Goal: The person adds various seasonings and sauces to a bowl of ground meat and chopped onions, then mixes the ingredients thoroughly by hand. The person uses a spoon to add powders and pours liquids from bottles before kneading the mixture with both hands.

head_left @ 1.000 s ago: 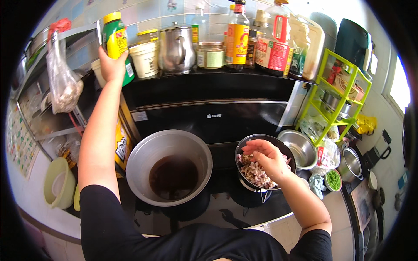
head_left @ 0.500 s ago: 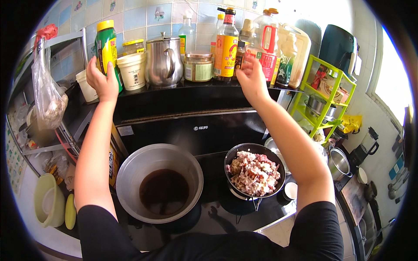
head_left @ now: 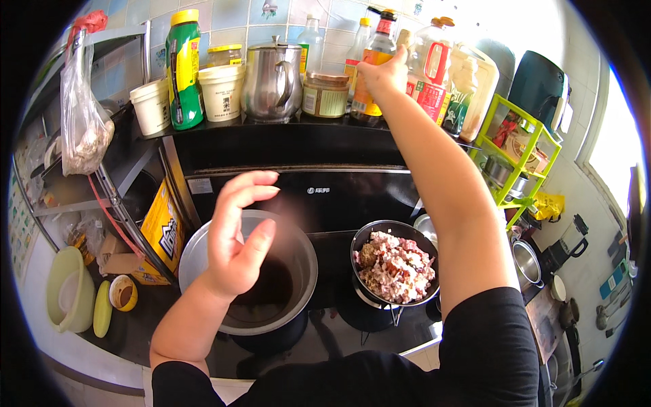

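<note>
Curves right grip [head_left: 384, 73], cannot tell how tightly, around a red-necked, orange-labelled bottle [head_left: 367, 108] standing upright on the black shelf [head_left: 319, 126], and holds left grip [head_left: 235, 254] loosely open, empty, over the grey pot [head_left: 306, 268].

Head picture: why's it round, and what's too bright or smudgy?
Head view: the fisheye lens bends straight edges inside black corners; head view, right: the window glares white; head view, middle: a hazy smudge beside the left hand blurs part of the grey pot.
</note>
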A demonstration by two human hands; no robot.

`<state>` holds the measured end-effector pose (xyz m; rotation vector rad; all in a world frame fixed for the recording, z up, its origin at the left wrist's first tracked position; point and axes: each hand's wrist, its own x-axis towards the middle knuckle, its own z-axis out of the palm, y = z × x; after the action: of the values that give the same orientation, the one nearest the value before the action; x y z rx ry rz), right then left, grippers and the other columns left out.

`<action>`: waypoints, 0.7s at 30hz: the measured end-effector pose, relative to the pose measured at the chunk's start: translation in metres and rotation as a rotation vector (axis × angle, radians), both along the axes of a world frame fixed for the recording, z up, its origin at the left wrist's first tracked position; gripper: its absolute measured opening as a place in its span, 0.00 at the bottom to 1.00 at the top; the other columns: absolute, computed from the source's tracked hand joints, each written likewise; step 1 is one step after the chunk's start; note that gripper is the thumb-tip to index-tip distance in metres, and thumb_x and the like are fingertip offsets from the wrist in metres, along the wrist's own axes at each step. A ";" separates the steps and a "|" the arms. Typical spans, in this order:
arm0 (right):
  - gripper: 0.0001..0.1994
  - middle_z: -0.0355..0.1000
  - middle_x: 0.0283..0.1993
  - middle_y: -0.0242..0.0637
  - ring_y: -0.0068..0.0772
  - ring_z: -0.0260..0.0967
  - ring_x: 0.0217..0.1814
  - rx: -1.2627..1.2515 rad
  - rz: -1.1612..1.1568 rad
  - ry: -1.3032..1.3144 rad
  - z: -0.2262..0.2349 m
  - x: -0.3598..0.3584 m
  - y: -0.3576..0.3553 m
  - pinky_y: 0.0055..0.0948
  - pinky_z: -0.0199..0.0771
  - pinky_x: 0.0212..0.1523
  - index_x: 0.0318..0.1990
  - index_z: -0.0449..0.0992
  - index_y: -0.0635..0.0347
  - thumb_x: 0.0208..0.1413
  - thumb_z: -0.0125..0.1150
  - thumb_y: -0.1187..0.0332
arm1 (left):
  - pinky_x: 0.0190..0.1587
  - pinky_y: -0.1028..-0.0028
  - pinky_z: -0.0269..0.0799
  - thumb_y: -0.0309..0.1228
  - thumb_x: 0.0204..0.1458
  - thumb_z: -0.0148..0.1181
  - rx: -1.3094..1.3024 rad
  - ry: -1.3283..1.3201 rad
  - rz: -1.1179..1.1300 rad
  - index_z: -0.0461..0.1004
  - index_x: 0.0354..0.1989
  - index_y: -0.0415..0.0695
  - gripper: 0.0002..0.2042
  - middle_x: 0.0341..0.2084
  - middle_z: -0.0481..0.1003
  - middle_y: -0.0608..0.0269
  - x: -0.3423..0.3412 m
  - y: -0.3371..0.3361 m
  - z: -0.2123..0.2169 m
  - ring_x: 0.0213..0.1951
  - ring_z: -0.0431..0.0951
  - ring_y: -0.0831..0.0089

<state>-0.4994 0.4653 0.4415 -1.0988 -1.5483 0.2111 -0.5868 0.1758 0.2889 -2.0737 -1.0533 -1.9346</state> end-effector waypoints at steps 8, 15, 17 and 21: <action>0.24 0.67 0.43 0.37 0.32 0.66 0.45 -0.032 1.121 0.463 -0.037 0.096 -0.049 0.34 0.67 0.48 0.50 0.60 0.59 0.44 0.61 0.67 | 0.50 0.73 0.63 0.30 0.53 0.50 -0.531 -0.462 -0.366 0.62 0.52 0.40 0.17 0.48 0.67 0.57 0.060 0.028 -0.045 0.48 0.67 0.71; 0.23 0.67 0.44 0.37 0.31 0.67 0.47 -0.450 1.519 0.569 -0.128 0.169 -0.113 0.33 0.66 0.51 0.52 0.60 0.62 0.49 0.57 0.67 | 0.44 0.68 0.71 0.48 0.37 0.67 -0.693 -0.709 -1.051 0.60 0.53 0.41 0.37 0.45 0.69 0.57 0.132 0.073 -0.069 0.46 0.72 0.66; 0.28 0.63 0.53 0.41 0.34 0.62 0.54 -0.518 1.462 0.524 -0.157 0.199 -0.108 0.34 0.62 0.55 0.60 0.53 0.61 0.54 0.53 0.63 | 0.40 0.70 0.72 0.43 0.33 0.70 -0.742 -0.723 -1.044 0.61 0.53 0.41 0.37 0.41 0.72 0.57 0.156 0.076 -0.081 0.41 0.75 0.66; 0.17 0.70 0.42 0.37 0.27 0.67 0.45 -0.816 1.368 0.640 -0.193 0.243 -0.088 0.32 0.64 0.50 0.48 0.66 0.64 0.56 0.49 0.62 | 0.49 0.73 0.65 0.35 0.37 0.63 -0.784 -0.724 -0.777 0.60 0.52 0.39 0.31 0.41 0.70 0.62 0.178 0.086 -0.106 0.45 0.70 0.73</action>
<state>-0.2564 0.3777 0.2486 -0.2348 -1.3539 2.0239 -0.4093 0.2621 0.1833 -2.4369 -1.4429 -3.2452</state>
